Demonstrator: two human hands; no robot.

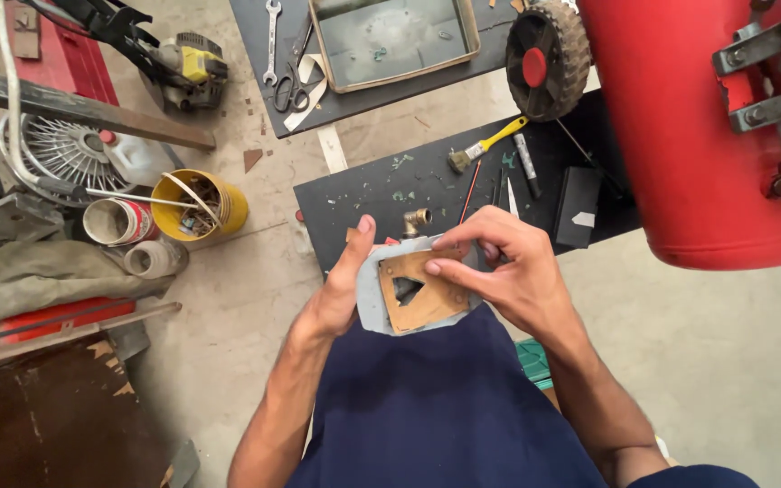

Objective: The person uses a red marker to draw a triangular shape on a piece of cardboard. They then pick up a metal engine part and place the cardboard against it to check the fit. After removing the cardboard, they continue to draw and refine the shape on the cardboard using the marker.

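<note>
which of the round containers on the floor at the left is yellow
The yellow bucket with scrap pieces inside, rightmost of the group. The can beside it is white and red, and the small roll below is pale grey.

Red tank point(680, 126), yellow bucket point(199, 206), wrench point(271, 41), brush point(485, 146)

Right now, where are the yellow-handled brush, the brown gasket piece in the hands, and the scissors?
Yellow-handled brush point(488, 145), head view, on its yellow handle.
Brown gasket piece point(424, 303), head view, on its flat brown face.
Scissors point(293, 89), head view, at the black handles.
</note>
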